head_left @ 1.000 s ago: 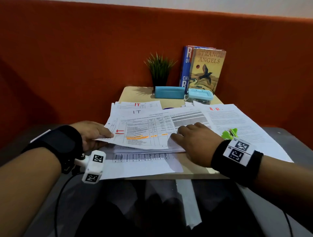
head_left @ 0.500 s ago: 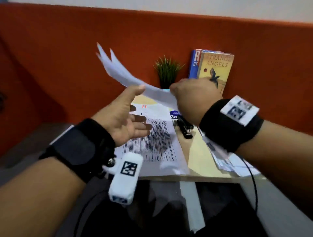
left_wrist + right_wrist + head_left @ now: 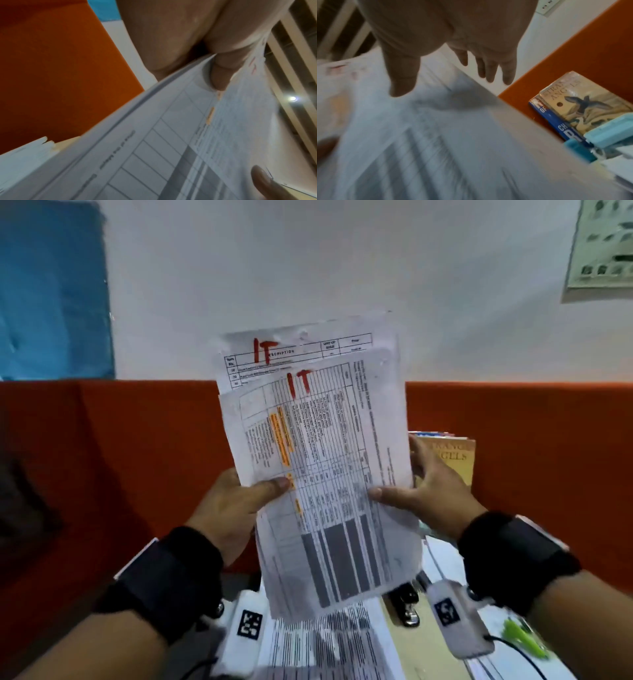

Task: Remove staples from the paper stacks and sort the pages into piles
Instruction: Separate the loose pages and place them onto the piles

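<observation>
A paper stack [image 3: 318, 460] marked "IT" in red stands upright in the air before me, over the table. My left hand [image 3: 274, 486] pinches its left edge, thumb on the front and fingers behind. In the left wrist view the left hand [image 3: 219, 75] has its thumb pressed on the stack [image 3: 154, 155]. My right hand [image 3: 400, 491] holds the right edge, thumb on the front and straight fingers behind. The right wrist view shows the right hand [image 3: 436, 75] over the blurred stack [image 3: 419, 135]. No staple can be made out.
A printed sheet [image 3: 329, 645] lies on the table below the stack. A black stapler-like tool [image 3: 406, 604] sits beside it, with a green object [image 3: 524, 638] and more pages [image 3: 445, 556] to the right. Books [image 3: 573, 108] and light blue boxes [image 3: 611, 132] stand at the back against the orange backrest [image 3: 137, 457].
The IT pages left the table and now stand upright in both hands. The left hand, open half a second ago, now pinches them. My view has tilted upward.
</observation>
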Motion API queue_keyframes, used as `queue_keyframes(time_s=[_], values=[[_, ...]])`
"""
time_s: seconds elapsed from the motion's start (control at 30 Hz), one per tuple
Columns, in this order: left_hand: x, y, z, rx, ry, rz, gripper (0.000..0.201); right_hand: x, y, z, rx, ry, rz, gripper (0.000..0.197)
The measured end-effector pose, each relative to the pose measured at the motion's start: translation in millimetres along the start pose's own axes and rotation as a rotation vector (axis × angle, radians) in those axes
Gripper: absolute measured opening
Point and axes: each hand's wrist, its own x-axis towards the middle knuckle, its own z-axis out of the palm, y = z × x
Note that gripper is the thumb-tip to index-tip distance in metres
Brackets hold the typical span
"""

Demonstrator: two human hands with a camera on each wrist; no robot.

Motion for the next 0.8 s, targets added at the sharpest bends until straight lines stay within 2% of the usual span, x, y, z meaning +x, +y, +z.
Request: queue_keyframes(time_s=[0.1,0.27,0.4,0.5,0.57,0.67,0.8], values=[[11,20,6,0.007,-0.042,0.019,0.032,26,-11,-14,0.298,-0.067,0.019,0.067],[23,25,9,0.047,0.085,0.068,0.026,29,-23,4,0.393,0.098,-0.039,0.023],[11,5,5,0.019,0.165,-0.076,0.019,4,-2,26,0.427,0.060,0.066,0.026],[-2,-21,0,0.111,0.196,-0.140,0.016,-11,16,37,0.500,0.000,0.164,0.034],[-7,-30,0,0.130,0.191,-0.181,0.018,-12,20,44,0.528,0.025,0.183,0.036],[-2,-28,4,0.135,0.184,-0.176,0.019,-5,16,47,0.555,0.088,0.186,0.030],[6,-21,-2,0.141,0.159,-0.138,0.021,-1,15,40,0.622,0.082,0.173,0.032]])
